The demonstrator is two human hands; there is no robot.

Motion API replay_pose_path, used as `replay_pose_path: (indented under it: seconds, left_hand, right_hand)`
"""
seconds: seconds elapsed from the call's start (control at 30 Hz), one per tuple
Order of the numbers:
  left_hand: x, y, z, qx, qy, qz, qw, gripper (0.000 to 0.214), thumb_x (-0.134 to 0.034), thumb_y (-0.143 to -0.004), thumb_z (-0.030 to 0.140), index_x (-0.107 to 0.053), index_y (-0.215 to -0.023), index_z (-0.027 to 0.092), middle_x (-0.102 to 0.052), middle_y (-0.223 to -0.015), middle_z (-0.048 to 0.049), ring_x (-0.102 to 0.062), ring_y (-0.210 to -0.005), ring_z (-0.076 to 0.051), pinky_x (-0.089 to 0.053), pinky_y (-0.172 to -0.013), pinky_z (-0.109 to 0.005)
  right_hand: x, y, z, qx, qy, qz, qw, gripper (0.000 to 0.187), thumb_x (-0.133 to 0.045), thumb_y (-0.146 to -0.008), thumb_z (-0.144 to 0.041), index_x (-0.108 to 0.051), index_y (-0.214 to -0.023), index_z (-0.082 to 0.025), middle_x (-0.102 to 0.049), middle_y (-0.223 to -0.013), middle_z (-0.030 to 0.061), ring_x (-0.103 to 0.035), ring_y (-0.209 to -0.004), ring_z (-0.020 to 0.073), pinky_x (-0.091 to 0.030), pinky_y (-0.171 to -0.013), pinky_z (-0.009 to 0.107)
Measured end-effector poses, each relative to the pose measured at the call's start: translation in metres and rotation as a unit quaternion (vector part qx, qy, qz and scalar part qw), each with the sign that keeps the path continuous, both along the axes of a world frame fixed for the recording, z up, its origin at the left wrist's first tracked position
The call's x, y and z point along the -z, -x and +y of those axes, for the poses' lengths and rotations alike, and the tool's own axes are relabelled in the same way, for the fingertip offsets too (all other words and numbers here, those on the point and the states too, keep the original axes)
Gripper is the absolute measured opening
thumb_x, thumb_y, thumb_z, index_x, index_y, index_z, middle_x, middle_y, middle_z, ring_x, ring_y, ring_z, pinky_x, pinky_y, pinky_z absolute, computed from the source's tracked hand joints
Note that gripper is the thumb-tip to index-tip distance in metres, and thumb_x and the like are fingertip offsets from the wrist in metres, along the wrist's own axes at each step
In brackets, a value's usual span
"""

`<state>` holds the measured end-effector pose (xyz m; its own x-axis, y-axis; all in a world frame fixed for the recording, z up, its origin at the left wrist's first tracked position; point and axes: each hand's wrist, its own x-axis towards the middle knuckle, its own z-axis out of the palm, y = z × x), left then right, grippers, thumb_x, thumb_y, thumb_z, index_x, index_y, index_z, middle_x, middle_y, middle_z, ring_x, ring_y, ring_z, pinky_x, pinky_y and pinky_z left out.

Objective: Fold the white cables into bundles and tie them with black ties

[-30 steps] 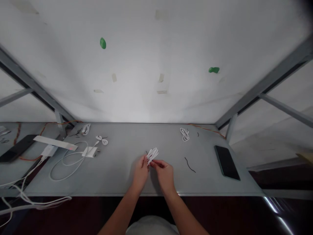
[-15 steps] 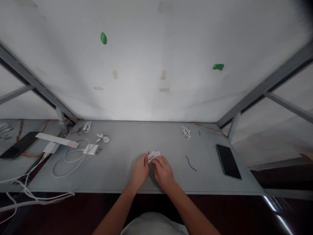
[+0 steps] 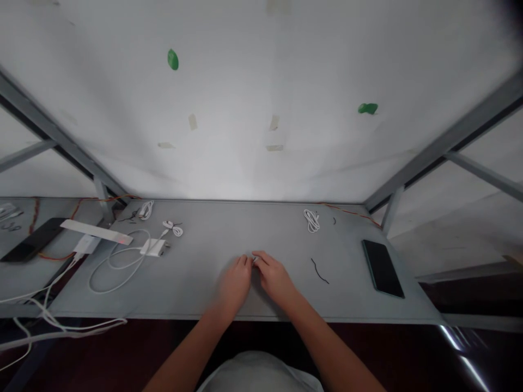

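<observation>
The left hand and the right hand meet at the fingertips, both half closed with the fingers curled inward. Between them they pinch a small bundle of white cable, and most of it is hidden by the fingers, so only a sliver of white shows. The left hand is blurred, so its exact finger positions are hard to make out. Both forearms come in from the bottom of the view and angle toward each other, with the heels of the hands low, just above the near part of the gray metal table.

To the right, a black wire lies on the table, with a black phone face up near the edge. Farther back sit a coiled white cable and an orange wire. To the left are a white charger with a long looped white cable, two smaller white cable bundles, and a white strip. Behind the table is a white wall with green blobs and bits of tape, framed by gray metal bars.
</observation>
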<state>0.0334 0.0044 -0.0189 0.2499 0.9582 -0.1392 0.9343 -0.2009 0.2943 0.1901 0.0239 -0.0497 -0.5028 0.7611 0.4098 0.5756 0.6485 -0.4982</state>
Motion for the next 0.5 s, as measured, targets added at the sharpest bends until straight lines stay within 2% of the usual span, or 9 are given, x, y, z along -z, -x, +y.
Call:
replay_pose_path:
  seconds: [0.1,0.2,0.27,0.33,0.4,0.47,0.5]
  left_hand:
    - [-0.001,0.002,0.000,0.023,-0.017,0.003,1.000,0.039,-0.039,-0.094,-0.001,-0.068,-0.116,0.014,-0.071,-0.114,-0.0136,-0.067,-0.110,-0.026,-0.054,-0.096,-0.037]
    - [-0.002,0.003,0.001,0.034,-0.028,-0.025,0.999,0.038,-0.041,-0.090,-0.002,-0.069,-0.109,0.015,-0.071,-0.112,-0.0130,-0.066,-0.108,-0.025,-0.053,-0.098,-0.038]
    - [-0.004,0.005,0.003,0.024,-0.035,-0.087,0.995,0.037,-0.044,-0.088,0.000,-0.070,-0.109,0.015,-0.071,-0.110,-0.0134,-0.065,-0.108,-0.027,-0.051,-0.099,-0.040]
    - [-0.007,0.008,0.006,-0.008,-0.026,-0.201,0.979,0.035,-0.044,-0.090,0.007,-0.072,-0.109,0.016,-0.072,-0.109,-0.0129,-0.065,-0.107,-0.026,-0.050,-0.100,-0.041]
    - [-0.010,0.014,0.011,-0.084,0.030,-0.350,0.932,0.035,-0.042,-0.097,0.020,-0.076,-0.103,0.018,-0.075,-0.103,-0.0112,-0.067,-0.101,-0.025,-0.052,-0.096,-0.039]
    - [-0.012,0.021,0.016,-0.160,0.144,-0.482,0.849,0.040,-0.044,-0.100,0.037,-0.078,-0.092,0.018,-0.075,-0.092,-0.0096,-0.069,-0.090,-0.024,-0.054,-0.086,-0.037]
    - [-0.012,0.025,0.019,-0.180,0.212,-0.531,0.801,0.040,-0.051,-0.098,0.044,-0.078,-0.088,0.017,-0.075,-0.087,-0.0088,-0.068,-0.084,-0.023,-0.054,-0.081,-0.036]
  right_hand:
    - [-0.006,-0.001,0.002,-0.023,-0.013,-0.083,0.996,0.039,-0.045,-0.081,0.009,-0.067,-0.101,-0.016,-0.070,-0.100,0.0113,-0.065,-0.094,0.0239,-0.057,-0.084,0.037]
    - [-0.015,-0.002,0.004,-0.036,-0.033,-0.130,0.990,0.030,-0.049,-0.088,0.005,-0.067,-0.100,-0.015,-0.069,-0.095,0.0111,-0.063,-0.089,0.0245,-0.054,-0.078,0.037]
    - [-0.019,-0.003,0.006,-0.041,-0.065,-0.137,0.988,0.025,-0.051,-0.092,0.001,-0.067,-0.102,-0.015,-0.069,-0.096,0.0119,-0.062,-0.090,0.0248,-0.053,-0.079,0.037]
    - [-0.021,-0.005,0.008,-0.047,-0.100,-0.133,0.985,0.021,-0.052,-0.095,-0.002,-0.067,-0.102,-0.014,-0.069,-0.095,0.0124,-0.062,-0.088,0.0250,-0.053,-0.078,0.037]
    - [-0.023,-0.008,0.011,-0.066,-0.122,-0.121,0.983,0.020,-0.050,-0.098,-0.006,-0.067,-0.102,-0.015,-0.069,-0.094,0.0122,-0.061,-0.085,0.0245,-0.053,-0.076,0.037]
    - [-0.027,-0.011,0.012,-0.097,-0.128,-0.097,0.982,0.021,-0.048,-0.100,-0.008,-0.067,-0.101,-0.016,-0.070,-0.094,0.0110,-0.061,-0.084,0.0233,-0.053,-0.073,0.035]
    - [-0.029,-0.012,0.012,-0.113,-0.128,-0.081,0.982,0.022,-0.047,-0.101,-0.008,-0.066,-0.101,-0.017,-0.070,-0.095,0.0103,-0.062,-0.085,0.0226,-0.053,-0.074,0.034]
